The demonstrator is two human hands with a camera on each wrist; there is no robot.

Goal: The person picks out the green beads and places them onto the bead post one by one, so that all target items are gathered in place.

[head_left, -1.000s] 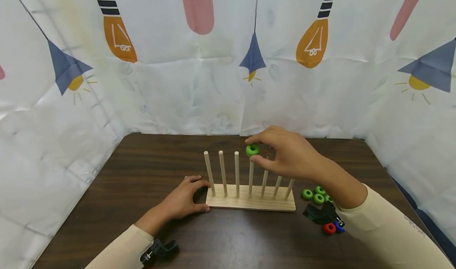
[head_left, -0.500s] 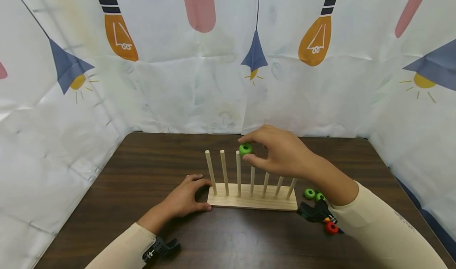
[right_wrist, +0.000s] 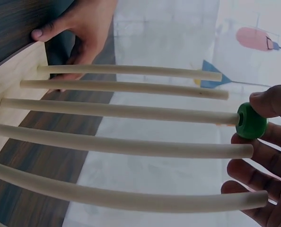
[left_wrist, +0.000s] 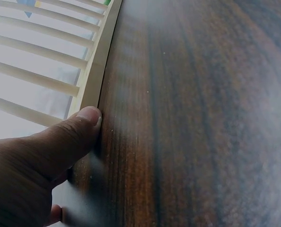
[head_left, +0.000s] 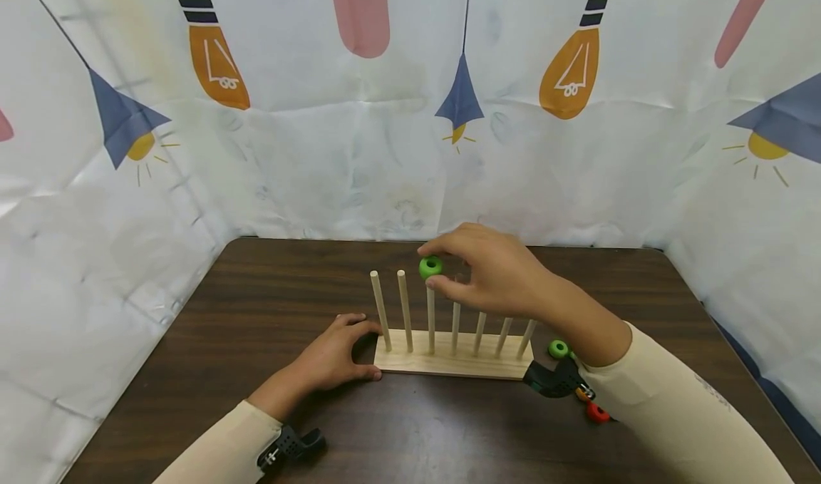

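Note:
A wooden peg stand (head_left: 449, 366), with several upright pegs on a flat base, lies across the table in the head view. My right hand (head_left: 503, 270) pinches a green ring (head_left: 426, 272) between thumb and fingers, right at the top of the third peg from the left. In the right wrist view, the tip of that peg (right_wrist: 178, 112) meets the hole of the green ring. At the base's left end, my left hand (head_left: 330, 352) grips it, thumb at the near corner and fingers at the far one. The pegs carry no rings.
Right of the stand lie a loose green ring (head_left: 557, 348), an orange ring (head_left: 582, 395) and a red ring (head_left: 598, 413), partly hidden by my right sleeve (head_left: 667, 391). A patterned white cloth (head_left: 308, 170) rises behind the dark table (head_left: 410, 434).
My right hand has moved left with the green ring, from over the fourth peg to the top of the third. The left hand stays on the stand's end.

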